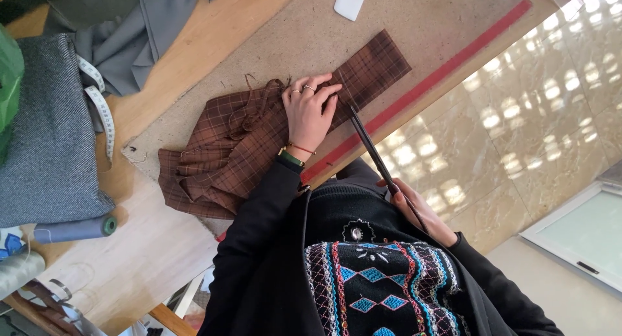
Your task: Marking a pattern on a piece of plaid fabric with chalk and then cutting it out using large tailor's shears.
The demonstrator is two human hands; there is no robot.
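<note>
Wooden worktable (162,245), glossy marble floor (518,116)

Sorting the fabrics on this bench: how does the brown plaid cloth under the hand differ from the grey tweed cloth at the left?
The brown plaid cloth is checked with thin lines; the grey tweed cloth is speckled, with no checks. The plaid lies bunched in folds on the fibreboard mat, pressed by the left hand; the tweed lies flatter on the wooden table, untouched. Both are woven fabric.

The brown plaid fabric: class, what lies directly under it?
The brown plaid fabric lies on a grey felt mat over the wooden table; the mat beneath it is covered.
</note>
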